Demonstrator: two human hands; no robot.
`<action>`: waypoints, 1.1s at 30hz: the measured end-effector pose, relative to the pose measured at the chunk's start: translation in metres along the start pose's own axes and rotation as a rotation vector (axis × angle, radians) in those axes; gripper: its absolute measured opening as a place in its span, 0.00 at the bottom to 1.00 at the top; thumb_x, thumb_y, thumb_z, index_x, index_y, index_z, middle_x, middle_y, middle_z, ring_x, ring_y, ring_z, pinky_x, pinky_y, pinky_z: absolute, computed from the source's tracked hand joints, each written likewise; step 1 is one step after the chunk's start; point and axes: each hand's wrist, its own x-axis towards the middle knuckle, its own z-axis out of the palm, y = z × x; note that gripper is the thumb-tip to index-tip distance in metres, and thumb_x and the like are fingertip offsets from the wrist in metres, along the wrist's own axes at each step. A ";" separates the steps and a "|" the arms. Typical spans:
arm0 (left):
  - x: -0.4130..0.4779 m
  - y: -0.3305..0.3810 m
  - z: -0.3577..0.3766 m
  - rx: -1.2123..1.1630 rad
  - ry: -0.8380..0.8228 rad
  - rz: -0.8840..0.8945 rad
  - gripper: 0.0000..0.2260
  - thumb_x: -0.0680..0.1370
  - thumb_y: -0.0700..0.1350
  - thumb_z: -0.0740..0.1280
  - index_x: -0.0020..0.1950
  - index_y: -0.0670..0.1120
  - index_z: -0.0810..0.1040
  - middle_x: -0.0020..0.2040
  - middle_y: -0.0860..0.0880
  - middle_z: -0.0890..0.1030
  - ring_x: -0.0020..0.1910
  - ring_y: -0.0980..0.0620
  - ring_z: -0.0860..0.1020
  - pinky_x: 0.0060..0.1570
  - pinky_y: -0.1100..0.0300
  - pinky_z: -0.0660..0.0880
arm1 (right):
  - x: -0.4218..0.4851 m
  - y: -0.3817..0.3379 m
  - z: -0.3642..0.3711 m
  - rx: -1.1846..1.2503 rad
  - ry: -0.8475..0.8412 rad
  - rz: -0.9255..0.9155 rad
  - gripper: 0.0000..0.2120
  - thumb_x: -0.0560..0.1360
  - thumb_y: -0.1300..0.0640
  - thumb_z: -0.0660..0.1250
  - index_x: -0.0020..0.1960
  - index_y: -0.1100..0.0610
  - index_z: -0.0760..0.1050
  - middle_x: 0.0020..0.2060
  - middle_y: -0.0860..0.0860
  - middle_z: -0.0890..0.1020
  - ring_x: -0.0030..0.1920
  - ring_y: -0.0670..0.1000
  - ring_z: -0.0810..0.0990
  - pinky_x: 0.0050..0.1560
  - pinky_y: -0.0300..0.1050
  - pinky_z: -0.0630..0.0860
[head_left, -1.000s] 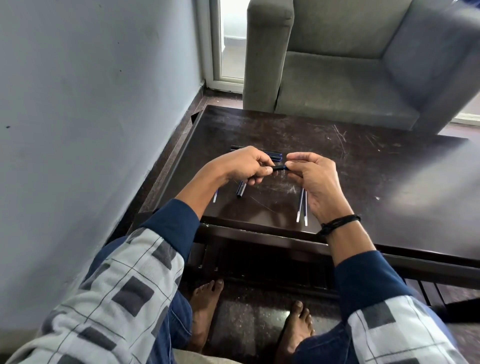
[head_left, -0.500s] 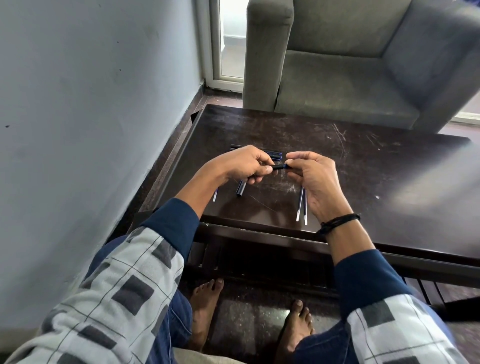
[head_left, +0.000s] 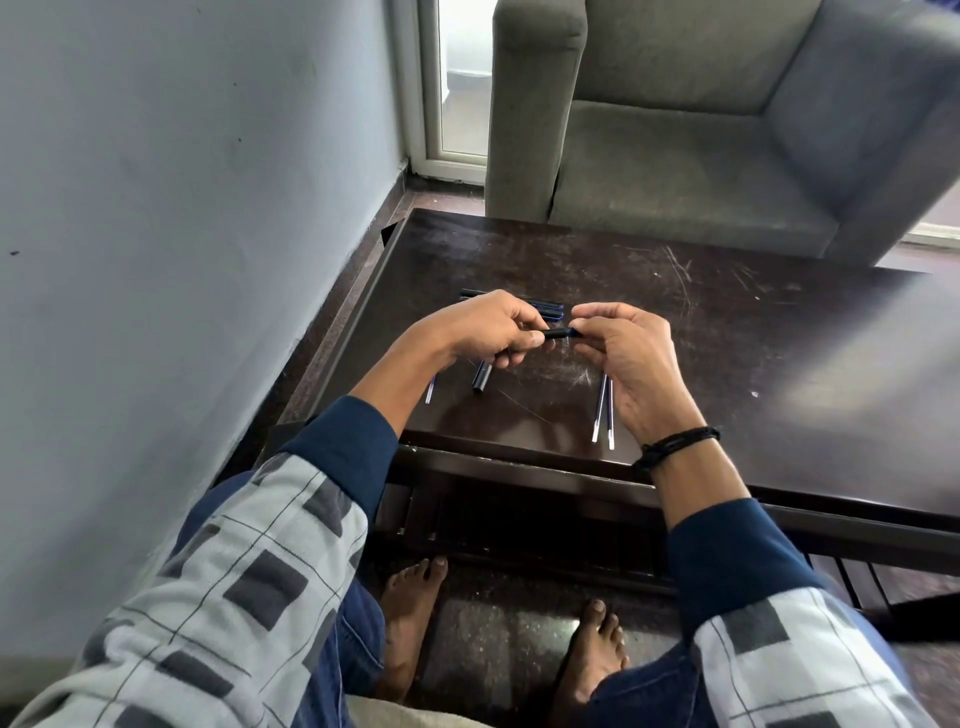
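Joining pen halves over table (head_left: 727, 322), mid-assembly by look of it. Pen (head_left: 558, 332) hangs just above table, toward front-left corner. Fingers of left hand (head_left: 483, 332) wrap round one end; right hand (head_left: 628, 364) pinches other end between thumb and fingertips. Two refills (head_left: 602, 410) lie near front edge below right hand. Spare barrel (head_left: 480, 376) and lone refill (head_left: 430, 389) lie below left hand. Other pens (head_left: 550, 310) lie behind hands. Next move likely needs straight push or twist along pen's axis, both grips firm, halves kept in line.
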 end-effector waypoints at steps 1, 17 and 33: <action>0.000 0.000 0.000 0.003 0.002 0.000 0.08 0.83 0.40 0.64 0.58 0.42 0.82 0.33 0.49 0.77 0.28 0.59 0.73 0.29 0.68 0.70 | 0.000 0.000 0.000 0.000 0.001 0.000 0.06 0.75 0.68 0.71 0.45 0.59 0.84 0.46 0.57 0.87 0.46 0.51 0.86 0.45 0.40 0.80; -0.003 0.002 -0.002 -0.009 0.028 0.021 0.09 0.82 0.38 0.65 0.59 0.41 0.83 0.33 0.48 0.76 0.26 0.59 0.71 0.28 0.69 0.69 | -0.004 -0.001 -0.001 -0.055 -0.011 -0.047 0.06 0.75 0.70 0.72 0.47 0.61 0.84 0.45 0.57 0.84 0.46 0.52 0.84 0.52 0.43 0.83; -0.004 0.001 -0.003 -0.003 0.033 0.023 0.10 0.82 0.37 0.65 0.62 0.40 0.82 0.33 0.48 0.76 0.28 0.58 0.71 0.29 0.69 0.70 | -0.004 0.001 0.000 -0.036 -0.015 -0.040 0.07 0.73 0.72 0.73 0.45 0.62 0.83 0.42 0.57 0.84 0.44 0.53 0.83 0.54 0.48 0.83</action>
